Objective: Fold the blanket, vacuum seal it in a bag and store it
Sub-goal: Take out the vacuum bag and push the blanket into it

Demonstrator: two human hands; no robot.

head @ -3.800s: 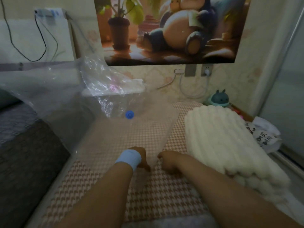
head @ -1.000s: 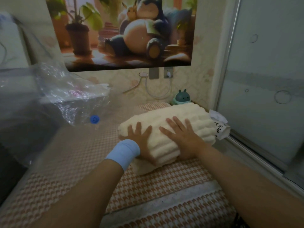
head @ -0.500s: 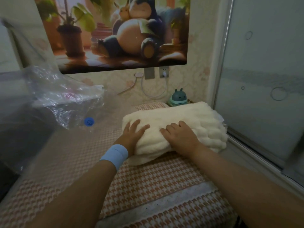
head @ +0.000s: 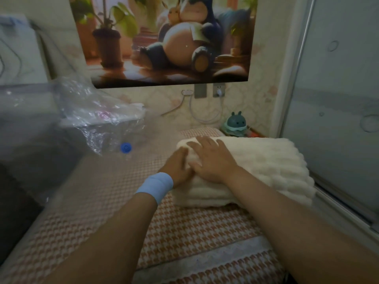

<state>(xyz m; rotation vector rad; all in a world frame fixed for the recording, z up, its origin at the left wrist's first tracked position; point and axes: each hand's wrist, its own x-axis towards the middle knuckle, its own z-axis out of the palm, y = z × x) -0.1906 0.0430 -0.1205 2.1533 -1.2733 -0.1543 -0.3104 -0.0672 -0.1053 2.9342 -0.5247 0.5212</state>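
On the right side of the bed, near the pale sliding door (head: 338,89), the folded blanket (head: 262,167) lies as a thick cream bundle with a ribbed, fluffy face. Your right hand (head: 211,158) rests flat on its left end, fingers spread and pressing down. Your left hand (head: 178,167), the one with the blue wristband (head: 155,186), is tucked against that same end. Its fingertips are partly hidden, so you cannot tell whether they pinch a fold or only push.

Expect the blanket to be soft, light for its bulk and springy. It will likely puff back up and let its layers slide apart if you lift it by one edge. It is better to take it from underneath at both short ends, or clamp the whole stack between palm and fingers.

To the left, the clear plastic bag (head: 67,128) lies spread over the bed, crumpled at its far end, with its blue valve (head: 125,148) facing up. It looks thin and slippery.

The checked bed cover (head: 194,228) is soft and gives underneath. A cartoon poster (head: 168,42) hangs on the far wall, and a small teal toy (head: 235,122) sits just beyond the blanket.
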